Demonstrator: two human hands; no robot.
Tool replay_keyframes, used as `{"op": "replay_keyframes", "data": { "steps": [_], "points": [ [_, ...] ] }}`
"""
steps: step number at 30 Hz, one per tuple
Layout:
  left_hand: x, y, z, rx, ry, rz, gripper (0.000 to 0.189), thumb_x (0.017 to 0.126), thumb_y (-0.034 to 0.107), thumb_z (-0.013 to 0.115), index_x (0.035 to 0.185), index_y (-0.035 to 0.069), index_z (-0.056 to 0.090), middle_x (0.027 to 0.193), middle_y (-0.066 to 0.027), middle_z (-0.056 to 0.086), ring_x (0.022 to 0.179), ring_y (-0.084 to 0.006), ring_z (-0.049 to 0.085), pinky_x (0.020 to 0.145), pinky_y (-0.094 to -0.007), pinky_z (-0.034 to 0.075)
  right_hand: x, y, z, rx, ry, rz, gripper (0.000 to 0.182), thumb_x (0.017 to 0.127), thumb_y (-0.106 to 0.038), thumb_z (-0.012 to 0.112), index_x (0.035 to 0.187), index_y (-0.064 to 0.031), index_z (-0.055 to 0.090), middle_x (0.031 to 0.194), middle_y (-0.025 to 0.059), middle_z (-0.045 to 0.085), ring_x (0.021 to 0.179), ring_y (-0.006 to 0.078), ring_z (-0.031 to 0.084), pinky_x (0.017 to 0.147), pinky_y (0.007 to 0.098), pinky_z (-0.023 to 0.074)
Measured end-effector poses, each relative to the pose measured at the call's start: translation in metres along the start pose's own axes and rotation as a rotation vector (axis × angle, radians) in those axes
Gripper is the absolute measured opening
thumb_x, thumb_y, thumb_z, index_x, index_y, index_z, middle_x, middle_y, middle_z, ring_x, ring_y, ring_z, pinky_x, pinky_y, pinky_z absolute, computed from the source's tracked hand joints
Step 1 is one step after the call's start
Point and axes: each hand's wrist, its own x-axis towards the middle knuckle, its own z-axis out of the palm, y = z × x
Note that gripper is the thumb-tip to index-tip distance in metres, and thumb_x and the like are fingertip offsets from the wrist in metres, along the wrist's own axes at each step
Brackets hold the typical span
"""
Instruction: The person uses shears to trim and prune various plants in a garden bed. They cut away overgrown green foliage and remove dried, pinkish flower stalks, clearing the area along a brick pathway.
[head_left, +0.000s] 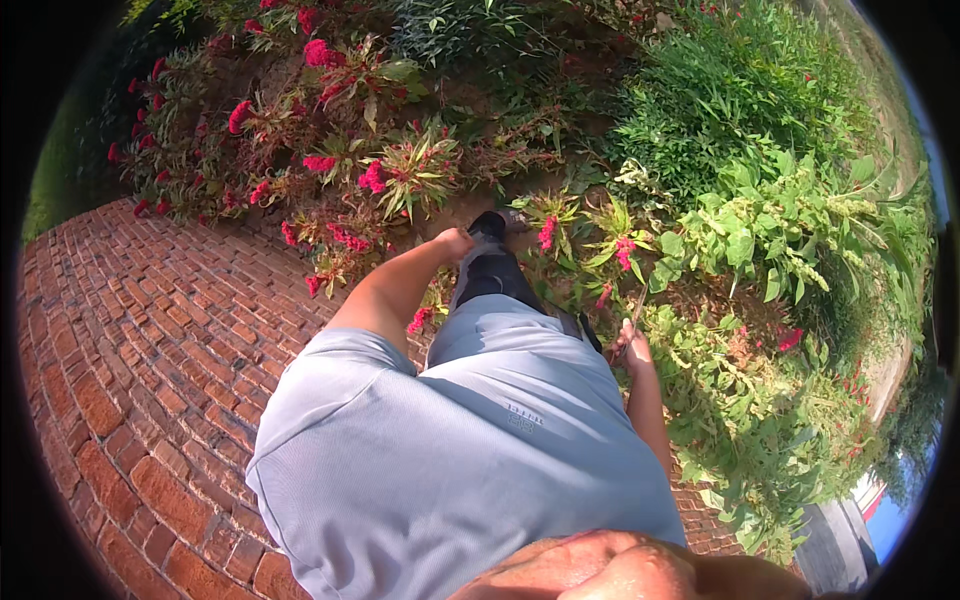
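My left hand (455, 244) is beside the dark trouser leg (495, 277), near the knee; its fingers are partly hidden, and whether it grips the cloth cannot be told. On the other side, my right hand (632, 346) is closed around a thin, narrow object (640, 304), perhaps a blade or a stem, that points away from me. Just past that hand grow cockscomb plants with red flower heads (624, 253). A shoe (513, 220) shows on the soil beyond the leg. A grey short-sleeved shirt fills the lower middle of the view.
Red brick paving (172, 322) lies at the left, bordering the flower bed. Dense red cockscombs (319, 54) stand at the upper left. Leafy green shrubs (675, 112) fill the upper right, with tall pale-green seeding plants (750, 232) close by my right side.
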Motion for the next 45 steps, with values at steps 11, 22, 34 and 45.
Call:
{"op": "replay_keyframes", "data": {
  "steps": [11, 22, 34, 45],
  "points": [
    [-0.037, 0.043, -0.010, -0.230, -0.120, -0.383, 0.025, 0.074, 0.028, 0.050, 0.070, 0.007, 0.063, 0.069, -0.0110, 0.063, 0.061, -0.0246, 0.060, 0.059, -0.0366, 0.048, -0.017, -0.046, 0.028, -0.297, -0.042, -0.024, 0.040, 0.087, -0.045, 0.053, 0.089, -0.0055, 0.052, 0.059, -0.0003, 0.049, 0.052, 0.0131, 0.054, 0.047, 0.0258, 0.0415],
    [-0.031, 0.055, -0.015, -0.028, -0.117, -0.111, 0.018, 0.078, 0.024, 0.054, 0.079, 0.009, 0.064, 0.065, -0.0043, 0.060, 0.056, -0.0156, 0.057, 0.052, -0.0309, 0.047, -0.029, -0.004, 0.008, -0.238, 0.047, 0.135, 0.040, 0.083, -0.047, 0.059, 0.079, -0.0094, 0.046, 0.058, 0.0008, 0.046, 0.047, 0.0152, 0.050, 0.044, 0.0269, 0.0413],
    [-0.010, 0.048, -0.005, 0.080, -0.151, 0.044, 0.017, 0.077, 0.024, 0.055, 0.079, 0.010, 0.064, 0.071, -0.0030, 0.062, 0.060, -0.0143, 0.059, 0.056, -0.0309, 0.049, -0.031, -0.012, 0.021, -0.209, 0.007, 0.068, 0.036, 0.086, -0.043, 0.057, 0.079, -0.0094, 0.046, 0.058, -0.0002, 0.046, 0.049, 0.0145, 0.049, 0.047, 0.0265, 0.0422],
    [-0.038, 0.044, -0.012, -0.006, 0.079, 0.023, 0.024, 0.074, 0.030, 0.056, 0.080, 0.009, 0.067, 0.072, -0.0058, 0.065, 0.065, -0.0176, 0.061, 0.063, -0.0323, 0.049, -0.013, -0.022, 0.034, -0.297, -0.039, 0.043, 0.035, 0.087, -0.040, 0.056, 0.078, -0.0075, 0.046, 0.057, 0.0019, 0.043, 0.045, 0.0172, 0.046, 0.043, 0.0298, 0.0401]
  ]
}}
